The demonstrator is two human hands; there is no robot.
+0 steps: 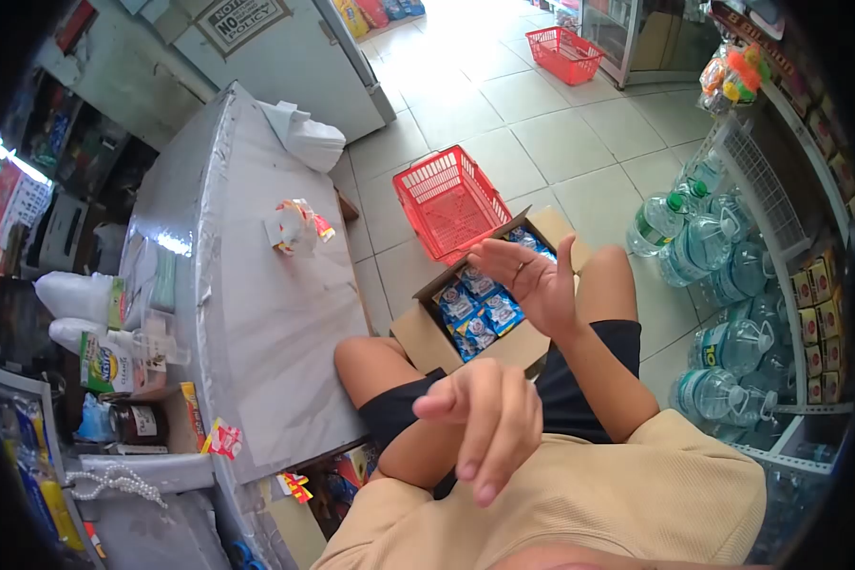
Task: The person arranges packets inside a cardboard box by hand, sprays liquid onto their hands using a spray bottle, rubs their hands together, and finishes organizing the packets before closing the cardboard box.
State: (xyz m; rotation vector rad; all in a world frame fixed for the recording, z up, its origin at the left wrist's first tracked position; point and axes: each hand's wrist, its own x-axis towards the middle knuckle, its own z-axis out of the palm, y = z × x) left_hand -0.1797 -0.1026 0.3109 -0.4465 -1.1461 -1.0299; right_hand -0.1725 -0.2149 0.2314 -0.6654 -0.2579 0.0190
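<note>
My right hand (532, 285) is raised over an open cardboard box (423, 334), its fingers stretched out and the thumb apart. It holds nothing, and a ring shows on one finger. Nearer my chest, my left hand (489, 413) hangs in the air with loosely bent fingers spread apart and nothing visible in it. Several blue packets (475, 318) fill the box, which sits between my knees. Part of the box and its contents is hidden behind my right hand. A red plastic basket (446, 204) stands just beyond the box on the tiled floor.
To my left runs a wrapped counter (275, 380) bearing a clear plastic-wrapped item (299, 228) and a white plastic bag (304, 138). Large water bottles (698, 247) crowd the right side beside a wire rack (760, 180). Another red basket (565, 55) lies farther back.
</note>
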